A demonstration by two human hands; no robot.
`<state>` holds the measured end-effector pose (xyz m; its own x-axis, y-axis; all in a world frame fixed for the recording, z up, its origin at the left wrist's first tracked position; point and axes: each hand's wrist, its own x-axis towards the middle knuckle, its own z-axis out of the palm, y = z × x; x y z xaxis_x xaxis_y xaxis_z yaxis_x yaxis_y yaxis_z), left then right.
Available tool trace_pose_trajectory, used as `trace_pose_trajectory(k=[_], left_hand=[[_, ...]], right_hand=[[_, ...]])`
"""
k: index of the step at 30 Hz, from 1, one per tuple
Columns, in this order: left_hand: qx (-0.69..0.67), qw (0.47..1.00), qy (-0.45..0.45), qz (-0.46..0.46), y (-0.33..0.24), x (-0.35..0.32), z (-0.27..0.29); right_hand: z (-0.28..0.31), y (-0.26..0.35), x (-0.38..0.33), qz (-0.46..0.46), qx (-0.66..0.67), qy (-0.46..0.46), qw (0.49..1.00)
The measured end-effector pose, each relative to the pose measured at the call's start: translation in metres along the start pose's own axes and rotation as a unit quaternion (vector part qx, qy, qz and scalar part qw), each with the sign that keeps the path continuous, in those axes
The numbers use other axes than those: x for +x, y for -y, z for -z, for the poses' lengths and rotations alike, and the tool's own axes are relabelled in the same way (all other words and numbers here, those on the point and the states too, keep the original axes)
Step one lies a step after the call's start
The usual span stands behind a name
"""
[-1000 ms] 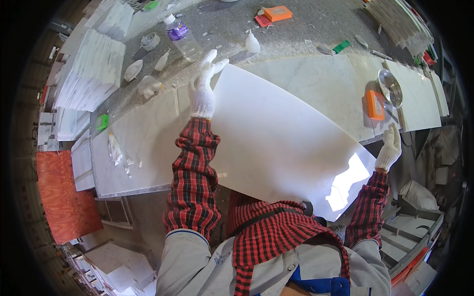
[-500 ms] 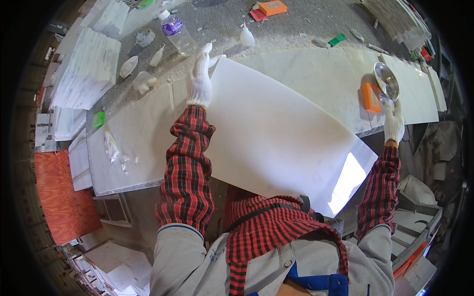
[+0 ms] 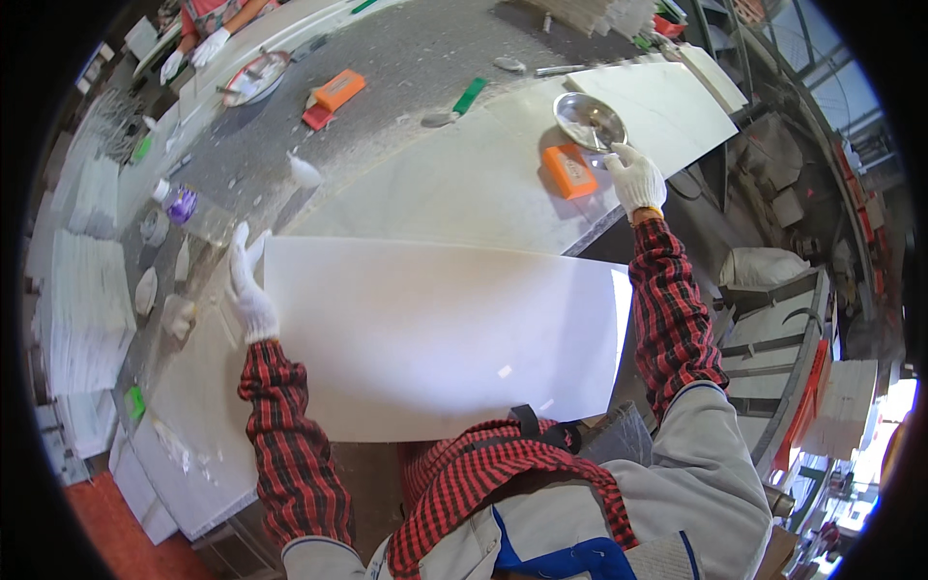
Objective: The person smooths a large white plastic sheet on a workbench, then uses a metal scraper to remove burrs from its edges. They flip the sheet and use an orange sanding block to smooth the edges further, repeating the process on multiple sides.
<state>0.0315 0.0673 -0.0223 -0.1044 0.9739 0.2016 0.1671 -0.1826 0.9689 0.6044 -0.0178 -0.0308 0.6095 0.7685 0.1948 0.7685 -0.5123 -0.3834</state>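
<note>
My left hand (image 3: 253, 290), in a white knit glove, is open with thumb and fingers apart at the far left corner of a large smooth white panel (image 3: 435, 338). That panel reaches past the bench's near edge toward my checked apron. My right hand (image 3: 638, 182), gloved too, has its fingers closed at the near rim of a shiny metal bowl (image 3: 590, 121). Something pale lies inside the bowl; its kind cannot be made out. Just left of my right fingers sits an orange box (image 3: 568, 172) on the pale stone slab (image 3: 483, 208).
A plastic bottle (image 3: 198, 215) lies past my left hand, near stacked white slabs (image 3: 89, 314). Farther back are another orange box (image 3: 338, 90), a green-handled tool (image 3: 469, 97) and a dish (image 3: 256, 77). A co-worker's gloved hands (image 3: 211, 46) show at the far left.
The view has swung right, so the bench and panel sit farther left. A co-worker and a dish have come into view. My right hand is now more clearly at the bowl's rim.
</note>
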Motion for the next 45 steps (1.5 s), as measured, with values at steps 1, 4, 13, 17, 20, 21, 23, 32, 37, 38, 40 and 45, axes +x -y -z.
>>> trace_pose_trajectory(k=[1,4,13,17,20,21,23,32,37,38,40,45], left_hand=[[0.022,1.000,0.000,-0.012,-0.003,-0.001,0.002],[0.044,0.999,-0.001,-0.026,0.001,-0.002,0.005],[0.043,0.998,-0.038,-0.007,-0.014,-0.007,-0.003],[0.045,0.998,-0.036,0.010,-0.021,-0.011,-0.004],[0.041,0.998,-0.036,0.024,-0.020,-0.011,-0.001],[0.034,0.999,-0.036,0.021,-0.017,-0.011,-0.005],[0.019,0.999,-0.030,0.015,-0.017,-0.009,-0.014],[0.059,0.998,-0.018,0.018,-0.017,-0.010,-0.001],[0.047,0.998,-0.019,0.027,-0.021,-0.010,-0.003],[0.056,0.998,-0.014,0.021,-0.021,-0.009,-0.003],[0.070,0.997,-0.013,0.011,-0.016,-0.008,0.000],[0.121,0.993,-0.016,0.002,-0.022,-0.011,-0.003]], right_hand=[[0.001,0.001,0.000,-0.006,0.015,-0.019,1.000],[0.004,0.006,0.005,-0.011,0.034,-0.053,0.998],[-0.022,0.033,0.077,-0.046,-0.231,0.110,0.966],[-0.024,0.029,0.093,-0.005,-0.224,0.116,0.968],[-0.026,0.023,0.108,0.030,-0.244,0.133,0.960],[-0.030,0.010,0.113,0.053,-0.272,0.149,0.949],[-0.038,-0.023,0.125,0.094,-0.326,0.179,0.923],[-0.012,0.031,0.081,0.133,-0.297,0.100,0.940],[-0.009,0.021,0.082,0.177,-0.253,0.124,0.943],[-0.010,0.016,0.084,0.185,-0.249,0.110,0.944],[-0.012,0.009,0.084,0.194,-0.229,0.090,0.950],[0.004,0.013,0.073,0.144,-0.181,0.083,0.969]])
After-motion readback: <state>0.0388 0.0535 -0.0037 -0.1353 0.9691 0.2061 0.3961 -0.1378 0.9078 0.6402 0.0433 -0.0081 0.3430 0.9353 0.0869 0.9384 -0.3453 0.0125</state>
